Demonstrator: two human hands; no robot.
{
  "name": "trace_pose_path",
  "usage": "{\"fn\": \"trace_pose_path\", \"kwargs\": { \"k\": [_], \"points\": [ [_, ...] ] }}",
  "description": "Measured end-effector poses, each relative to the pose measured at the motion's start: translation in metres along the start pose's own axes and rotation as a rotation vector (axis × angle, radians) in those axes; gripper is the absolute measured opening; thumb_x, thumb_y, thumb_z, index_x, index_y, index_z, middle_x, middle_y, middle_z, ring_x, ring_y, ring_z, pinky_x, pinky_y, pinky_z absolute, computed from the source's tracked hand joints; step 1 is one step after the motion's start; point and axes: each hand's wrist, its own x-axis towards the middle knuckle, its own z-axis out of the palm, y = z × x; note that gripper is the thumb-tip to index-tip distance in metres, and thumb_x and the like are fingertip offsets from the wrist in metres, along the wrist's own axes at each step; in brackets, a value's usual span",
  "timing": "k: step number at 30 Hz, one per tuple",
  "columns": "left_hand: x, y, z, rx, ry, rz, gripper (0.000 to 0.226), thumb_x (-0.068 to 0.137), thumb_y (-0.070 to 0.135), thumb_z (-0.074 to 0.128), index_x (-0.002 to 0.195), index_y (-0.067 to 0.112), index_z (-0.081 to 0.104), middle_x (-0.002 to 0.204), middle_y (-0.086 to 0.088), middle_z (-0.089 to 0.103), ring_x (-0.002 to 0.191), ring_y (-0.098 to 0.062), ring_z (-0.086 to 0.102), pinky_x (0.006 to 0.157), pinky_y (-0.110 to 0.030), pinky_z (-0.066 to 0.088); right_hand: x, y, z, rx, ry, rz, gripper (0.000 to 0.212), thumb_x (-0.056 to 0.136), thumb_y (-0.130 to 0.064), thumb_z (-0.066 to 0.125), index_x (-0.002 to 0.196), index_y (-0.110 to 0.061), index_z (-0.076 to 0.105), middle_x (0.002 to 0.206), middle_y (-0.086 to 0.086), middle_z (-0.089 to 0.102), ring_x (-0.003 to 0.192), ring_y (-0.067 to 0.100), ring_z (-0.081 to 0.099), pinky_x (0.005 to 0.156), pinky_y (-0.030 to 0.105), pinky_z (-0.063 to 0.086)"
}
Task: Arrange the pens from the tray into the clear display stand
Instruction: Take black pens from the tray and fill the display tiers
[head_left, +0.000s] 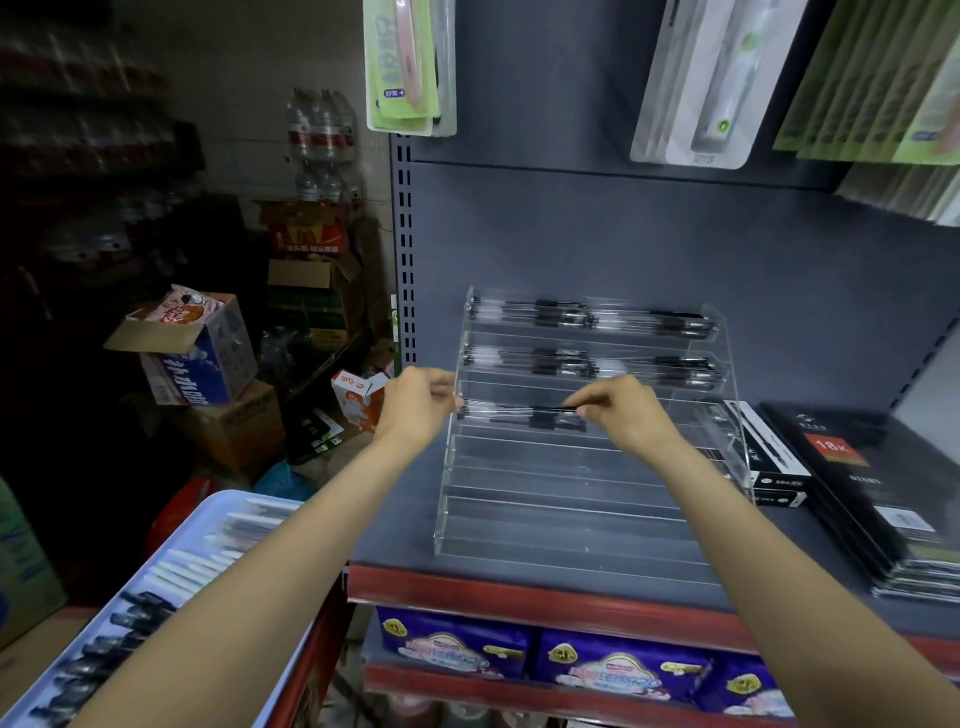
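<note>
A clear stepped display stand (571, 499) sits on the dark grey shelf. Its top two tiers hold several clear pens with black grips (566, 314). On the third tier's left half lie a few pens (524, 415). My left hand (415, 405) pinches the left end of that bunch at the stand's left wall. My right hand (623, 410) pinches the right end near the stand's middle. The lower tiers hold nothing. A light blue tray (228, 506) with several pens lies at the lower left, partly under my left forearm.
Black pen boxes (769, 457) and a stack of black notebooks (872, 499) stand right of the stand. Packaged goods hang above. The shelf has a red front edge (519, 592). Cardboard boxes (197, 358) and bottled water crowd the dim floor at left.
</note>
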Motion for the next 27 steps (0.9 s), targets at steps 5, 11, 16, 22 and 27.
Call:
{"fn": "trace_pose_path", "kwargs": {
  "k": [5,11,16,22,27],
  "points": [
    [-0.001,-0.001,0.001,-0.012,0.006,-0.005,0.040,0.083,0.009,0.068,0.122,0.005,0.059,0.115,-0.013,0.066,0.106,-0.019,0.062,0.090,-0.021,0.040,0.000,-0.003,0.005,-0.054,-0.045,-0.028,0.024,0.094,-0.008,0.052,0.109,-0.012,0.070,0.117,0.006,0.068,0.109,0.020,0.061,0.089,0.020,0.043],
    [-0.005,-0.005,-0.001,-0.051,-0.012,-0.005,0.040,0.083,0.008,0.067,0.122,0.006,0.059,0.116,-0.011,0.066,0.104,-0.020,0.063,0.095,-0.028,0.047,-0.004,0.002,0.009,-0.204,-0.068,-0.132,0.028,0.092,-0.020,0.058,0.119,-0.014,0.065,0.116,0.006,0.059,0.116,0.021,0.050,0.095,0.023,0.035],
    [-0.008,-0.006,-0.002,-0.067,-0.034,0.019,0.041,0.084,0.003,0.065,0.124,0.006,0.057,0.118,-0.011,0.065,0.106,-0.019,0.062,0.093,-0.023,0.044,-0.006,-0.002,0.009,-0.315,-0.113,-0.159,0.030,0.094,-0.018,0.054,0.122,-0.012,0.063,0.122,0.006,0.055,0.117,0.022,0.049,0.100,0.027,0.036],
    [-0.011,-0.006,-0.007,-0.084,-0.053,0.033,0.036,0.085,0.006,0.065,0.121,0.007,0.059,0.115,-0.009,0.065,0.096,-0.013,0.060,0.088,-0.020,0.044,-0.008,-0.008,0.018,-0.207,-0.038,-0.139,0.027,0.093,-0.016,0.056,0.119,-0.013,0.064,0.116,0.007,0.060,0.108,0.022,0.057,0.093,0.023,0.041],
    [-0.020,-0.016,-0.022,-0.085,-0.026,0.072,0.026,0.088,0.012,0.062,0.113,0.014,0.063,0.102,0.001,0.065,0.091,-0.007,0.058,0.075,-0.005,0.043,-0.016,-0.041,0.035,0.038,0.061,-0.163,0.020,0.091,-0.010,0.058,0.106,-0.012,0.070,0.103,0.003,0.061,0.090,0.013,0.057,0.084,0.015,0.040]
  ]
}}
